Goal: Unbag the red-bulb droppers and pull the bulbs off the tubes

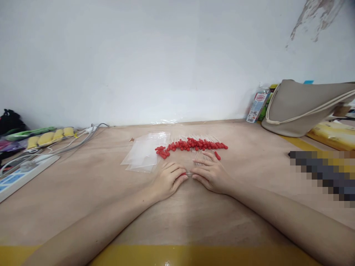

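Note:
Low over the table, my left hand (169,180) pinches a small red rubbery piece, mostly hidden by the fingers. A thin clear stick (189,173) runs from it to my right hand (213,174), whose thumb and index finger close on the other end. The other fingers of the right hand spread over several loose clear sticks (195,156). Beyond the hands lies a row of thin sticks with red peanut-shaped ends (194,144). Several loose red pieces (162,152) lie at its left, and one red piece (217,156) sits beside my right fingertips.
Clear plastic bags (144,153) lie flat left of the row. A power strip (27,173) with cables is on the left, near yellow pouches (51,137). On the right stand a bottle (257,105) and a grey bag (299,107), with a yellow packet (334,135) beside it.

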Demonstrator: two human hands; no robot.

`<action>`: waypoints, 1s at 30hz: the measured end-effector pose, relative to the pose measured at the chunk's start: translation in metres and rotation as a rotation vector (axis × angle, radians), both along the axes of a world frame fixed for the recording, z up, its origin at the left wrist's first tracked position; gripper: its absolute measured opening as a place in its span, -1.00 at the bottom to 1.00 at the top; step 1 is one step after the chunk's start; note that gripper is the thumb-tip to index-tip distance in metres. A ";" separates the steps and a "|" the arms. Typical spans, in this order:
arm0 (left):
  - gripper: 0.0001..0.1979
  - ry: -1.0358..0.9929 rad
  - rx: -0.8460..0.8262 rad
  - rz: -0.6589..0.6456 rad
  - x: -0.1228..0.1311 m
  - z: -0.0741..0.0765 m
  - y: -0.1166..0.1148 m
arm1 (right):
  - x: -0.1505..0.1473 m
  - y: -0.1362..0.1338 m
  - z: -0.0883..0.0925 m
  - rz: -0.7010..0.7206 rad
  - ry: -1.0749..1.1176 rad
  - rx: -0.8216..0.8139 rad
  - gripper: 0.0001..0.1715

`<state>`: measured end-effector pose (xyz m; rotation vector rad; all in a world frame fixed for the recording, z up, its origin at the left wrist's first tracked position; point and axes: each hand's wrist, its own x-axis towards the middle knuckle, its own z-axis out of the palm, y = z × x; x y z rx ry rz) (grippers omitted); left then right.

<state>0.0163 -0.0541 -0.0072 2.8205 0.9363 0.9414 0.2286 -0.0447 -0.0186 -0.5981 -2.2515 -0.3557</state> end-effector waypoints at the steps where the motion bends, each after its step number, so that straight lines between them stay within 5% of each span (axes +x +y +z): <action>1: -0.84 0.012 0.016 0.014 0.001 -0.001 0.000 | 0.000 0.000 -0.001 0.007 0.000 -0.004 -0.85; 11: -0.75 0.125 -0.025 0.002 0.003 0.010 -0.008 | -0.007 0.002 -0.006 0.158 0.039 0.010 -0.87; 30: -0.72 0.207 -0.016 -0.045 -0.004 0.010 -0.012 | 0.007 -0.009 0.002 0.208 -0.042 0.172 -0.78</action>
